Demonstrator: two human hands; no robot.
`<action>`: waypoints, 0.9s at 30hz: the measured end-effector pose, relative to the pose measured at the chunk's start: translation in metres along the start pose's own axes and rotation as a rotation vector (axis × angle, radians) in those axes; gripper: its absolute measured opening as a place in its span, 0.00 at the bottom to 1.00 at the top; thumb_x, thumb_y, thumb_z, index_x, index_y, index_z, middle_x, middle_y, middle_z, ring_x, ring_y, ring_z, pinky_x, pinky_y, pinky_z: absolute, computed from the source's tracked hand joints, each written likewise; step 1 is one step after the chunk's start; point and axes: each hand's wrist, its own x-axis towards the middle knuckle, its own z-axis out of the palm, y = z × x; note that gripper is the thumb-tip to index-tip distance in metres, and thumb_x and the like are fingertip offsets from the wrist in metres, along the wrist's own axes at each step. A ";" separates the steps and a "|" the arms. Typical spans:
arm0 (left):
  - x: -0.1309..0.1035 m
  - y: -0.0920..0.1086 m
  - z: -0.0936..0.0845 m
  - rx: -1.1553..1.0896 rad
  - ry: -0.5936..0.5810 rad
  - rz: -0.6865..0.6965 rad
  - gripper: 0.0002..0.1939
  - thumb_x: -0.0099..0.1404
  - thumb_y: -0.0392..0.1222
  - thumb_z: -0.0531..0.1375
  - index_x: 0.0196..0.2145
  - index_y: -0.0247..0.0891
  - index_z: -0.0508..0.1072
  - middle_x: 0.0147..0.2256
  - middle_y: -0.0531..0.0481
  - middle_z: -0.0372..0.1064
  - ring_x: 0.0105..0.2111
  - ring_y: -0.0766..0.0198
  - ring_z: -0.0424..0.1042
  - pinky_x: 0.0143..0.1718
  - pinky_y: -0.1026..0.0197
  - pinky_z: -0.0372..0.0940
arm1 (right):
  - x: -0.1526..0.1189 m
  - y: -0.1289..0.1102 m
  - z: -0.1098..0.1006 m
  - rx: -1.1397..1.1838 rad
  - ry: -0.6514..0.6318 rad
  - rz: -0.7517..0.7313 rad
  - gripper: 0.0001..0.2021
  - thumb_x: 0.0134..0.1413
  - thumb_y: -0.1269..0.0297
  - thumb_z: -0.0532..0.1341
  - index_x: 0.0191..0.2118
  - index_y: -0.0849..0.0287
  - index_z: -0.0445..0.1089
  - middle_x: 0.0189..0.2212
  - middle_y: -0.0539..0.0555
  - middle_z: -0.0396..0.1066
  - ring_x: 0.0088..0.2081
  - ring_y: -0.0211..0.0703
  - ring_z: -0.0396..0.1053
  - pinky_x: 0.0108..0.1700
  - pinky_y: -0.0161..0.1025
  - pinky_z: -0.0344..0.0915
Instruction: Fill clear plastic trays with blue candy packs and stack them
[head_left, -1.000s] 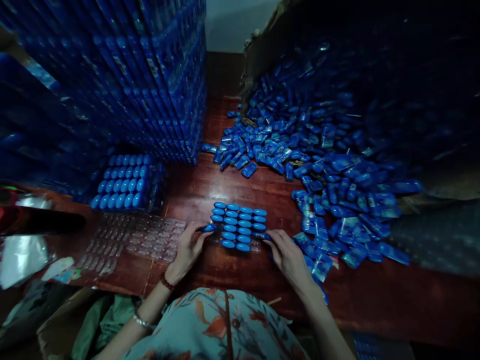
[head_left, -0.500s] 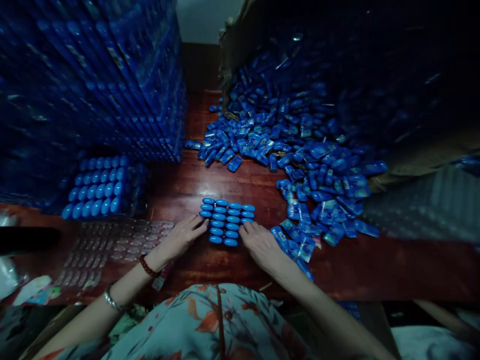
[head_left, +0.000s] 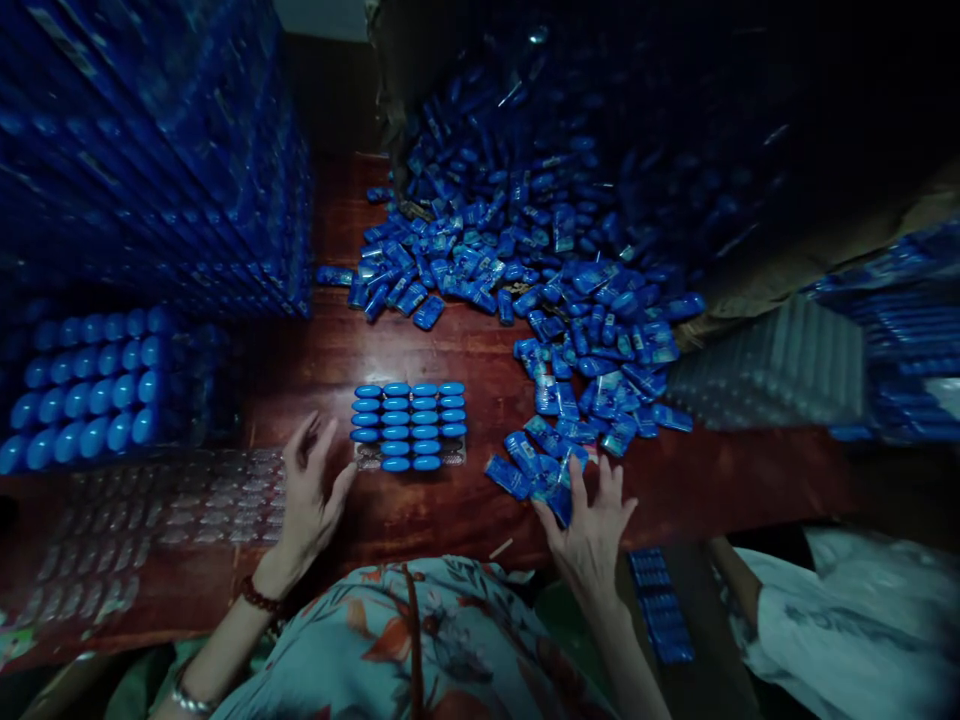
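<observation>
A clear tray [head_left: 454,453] lies at the middle of the table, filled with rows of blue oval pieces [head_left: 411,419] except for gaps at its two near corners. My left hand [head_left: 313,490] is just left of the tray, fingers apart, holding nothing. To the right, my right hand [head_left: 591,515] is spread at the near edge of a pile of small blue packets [head_left: 551,400]. Its fingertips are at the nearest packets, and none is gripped.
Clear moulded trays [head_left: 217,495] lie at left. Stacked blue-filled trays [head_left: 90,400] rise behind them. A large dark carton [head_left: 390,110] spills packets at the back. Grey stacked trays [head_left: 810,365] stand right, near a person's white garment [head_left: 847,610].
Both hands have left the tray: my left hand moved back to the left and opened, my right hand moved right to the packets and spread. The view has shifted to the right.
</observation>
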 end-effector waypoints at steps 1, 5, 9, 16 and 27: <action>0.000 0.001 0.004 -0.052 -0.017 -0.050 0.31 0.66 0.43 0.52 0.63 0.48 0.45 0.63 0.44 0.40 0.61 0.52 0.47 0.60 0.46 0.50 | -0.003 0.007 0.005 -0.024 -0.055 0.039 0.35 0.56 0.46 0.52 0.65 0.54 0.43 0.65 0.66 0.37 0.63 0.71 0.38 0.52 0.74 0.45; 0.007 0.001 0.023 -0.215 -0.132 -0.151 0.32 0.67 0.47 0.50 0.64 0.45 0.41 0.65 0.44 0.36 0.64 0.53 0.39 0.63 0.46 0.41 | 0.027 0.007 0.037 0.002 -0.125 0.047 0.35 0.54 0.45 0.52 0.64 0.52 0.46 0.66 0.61 0.33 0.64 0.68 0.33 0.55 0.69 0.46; 0.011 -0.003 0.037 -0.309 -0.164 -0.218 0.32 0.66 0.49 0.51 0.64 0.42 0.43 0.63 0.42 0.44 0.62 0.54 0.47 0.62 0.48 0.46 | 0.086 -0.019 0.061 0.056 -0.047 0.009 0.32 0.55 0.47 0.53 0.63 0.52 0.50 0.66 0.59 0.30 0.64 0.70 0.31 0.56 0.68 0.46; 0.014 -0.009 0.037 -0.365 -0.155 -0.274 0.30 0.66 0.50 0.50 0.63 0.40 0.47 0.62 0.42 0.47 0.62 0.55 0.49 0.62 0.48 0.47 | 0.164 -0.045 0.083 0.244 -0.206 -0.347 0.32 0.55 0.49 0.54 0.64 0.53 0.49 0.65 0.55 0.44 0.66 0.57 0.28 0.61 0.59 0.42; 0.015 -0.014 0.034 -0.502 -0.113 -0.309 0.22 0.67 0.52 0.47 0.54 0.38 0.59 0.56 0.41 0.58 0.56 0.56 0.58 0.59 0.49 0.52 | 0.194 -0.047 0.042 0.522 -0.138 -0.273 0.16 0.58 0.56 0.54 0.47 0.57 0.70 0.45 0.57 0.70 0.49 0.48 0.63 0.51 0.46 0.59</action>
